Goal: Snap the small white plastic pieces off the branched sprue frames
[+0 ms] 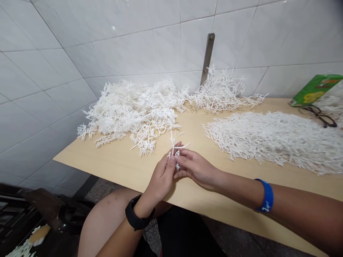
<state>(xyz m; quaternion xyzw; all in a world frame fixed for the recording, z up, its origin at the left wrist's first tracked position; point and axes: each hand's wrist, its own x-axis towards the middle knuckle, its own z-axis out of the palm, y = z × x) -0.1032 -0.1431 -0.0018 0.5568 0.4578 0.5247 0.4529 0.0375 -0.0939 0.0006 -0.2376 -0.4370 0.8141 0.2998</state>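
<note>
Close together over the table's front edge, both hands pinch a small white branched plastic sprig (173,147). My left hand (162,175) grips it with the thumb pressed on its near side. My right hand (197,167) is closed on the sprig's right side, thumb and fingers meeting near its lower part. Thin white prongs stick up and to the right above the fingertips. The sprig's lower end is partly hidden by the fingers. Beyond the hands lies a large tangled pile of similar white sprigs (134,107).
A smaller heap of white sprigs (219,89) rests against the tiled wall by a metal bracket (207,57). On the right, a long pile of thin white pieces (278,135) covers the wooden tabletop (107,166). Behind it are black glasses (318,115) and a green box (313,91).
</note>
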